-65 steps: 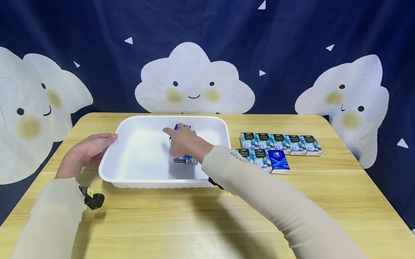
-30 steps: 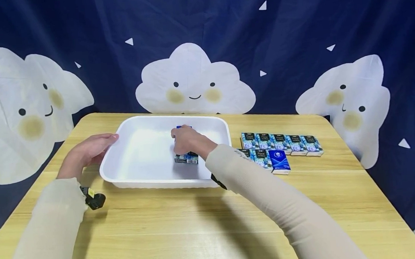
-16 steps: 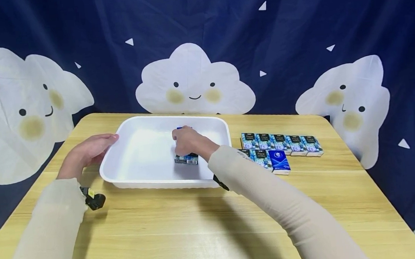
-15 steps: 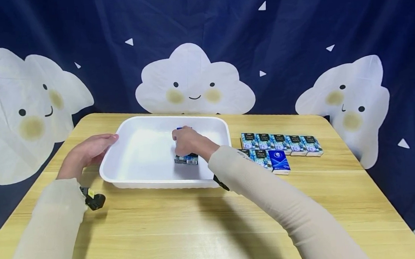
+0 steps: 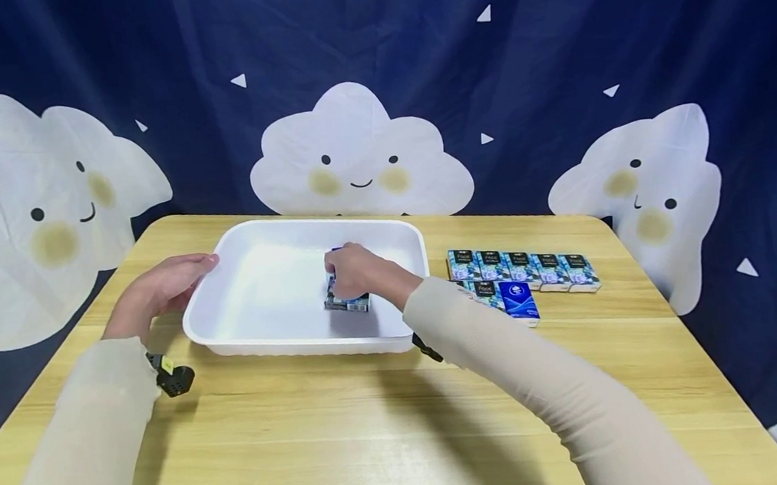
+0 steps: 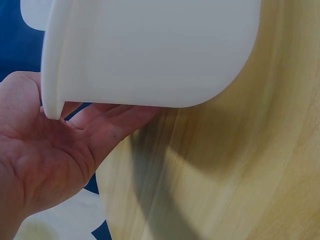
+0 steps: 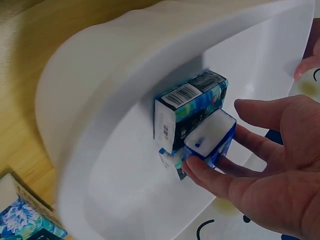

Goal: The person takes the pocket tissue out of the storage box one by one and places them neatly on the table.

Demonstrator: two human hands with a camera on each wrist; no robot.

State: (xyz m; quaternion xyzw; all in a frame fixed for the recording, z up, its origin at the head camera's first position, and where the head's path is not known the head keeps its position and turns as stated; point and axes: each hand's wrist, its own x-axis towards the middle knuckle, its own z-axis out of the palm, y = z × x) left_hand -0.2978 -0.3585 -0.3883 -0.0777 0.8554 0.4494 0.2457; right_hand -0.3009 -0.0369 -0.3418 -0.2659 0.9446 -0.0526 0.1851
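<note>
A white plastic tray (image 5: 258, 338) lies on the table; my left hand (image 5: 173, 280) holds its left end, thumb at the rim and fingers reaching under it in the left wrist view. Inside the tray, my right hand (image 5: 359, 270) holds a small blue tissue pack (image 7: 212, 132) with a white end, its fingers around the sides. Right beside that pack stands a floral tissue pack (image 7: 192, 97) with a barcode, and part of another pack (image 7: 172, 160) shows below. From the head view, my right hand covers most of these packs.
Right of the tray, floral tissue packs (image 5: 520, 269) form a back row of several. In front of them is a shorter row with a plain blue pack (image 5: 518, 300) at its right end, partly behind my right sleeve (image 5: 495, 349). A dark blue cloud-print curtain (image 5: 370, 36) hangs behind the table.
My right hand has shifted slightly right and toward me inside the tray, and its spread fingers have drawn in. My left hand keeps its place on the tray.
</note>
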